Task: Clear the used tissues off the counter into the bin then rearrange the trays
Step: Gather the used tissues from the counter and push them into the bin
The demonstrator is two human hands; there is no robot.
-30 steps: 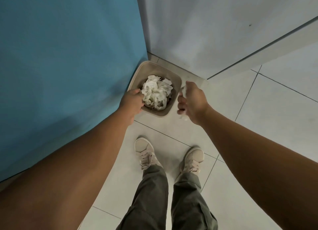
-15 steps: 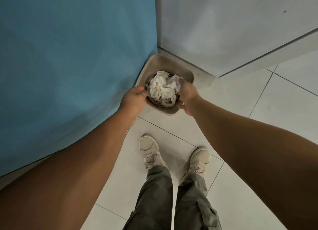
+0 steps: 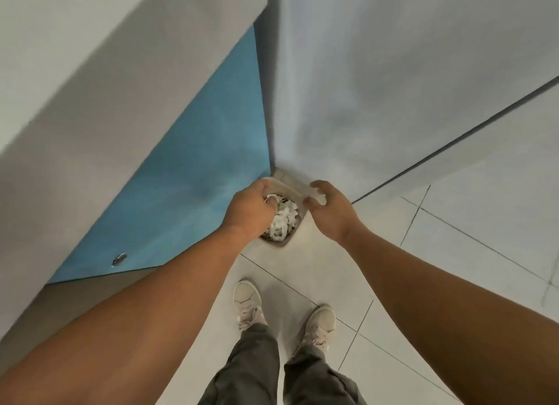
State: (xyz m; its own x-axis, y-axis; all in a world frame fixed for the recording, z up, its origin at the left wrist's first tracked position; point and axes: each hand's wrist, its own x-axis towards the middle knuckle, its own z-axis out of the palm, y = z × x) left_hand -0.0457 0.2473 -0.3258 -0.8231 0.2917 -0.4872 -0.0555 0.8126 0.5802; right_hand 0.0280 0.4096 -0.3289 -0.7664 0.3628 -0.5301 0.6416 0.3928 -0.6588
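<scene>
A beige bin stands on the floor in the corner between a blue cabinet front and a white wall. Crumpled white used tissues fill it. My left hand reaches over the bin's left side, its fingers curled down onto the pile with a white piece of tissue pinched at the fingertips. My right hand hovers over the bin's right rim, fingers relaxed and spread, holding nothing. The left hand hides part of the bin. No trays are in view.
The blue cabinet front with a small metal fitting runs along the left under a grey counter. A white wall rises behind the bin. My shoes stand on pale floor tiles.
The view has risen and pulled back, so the counter edge now shows. My right hand has lifted off the tissues and opened over the rim. My left hand has moved onto the pile.
</scene>
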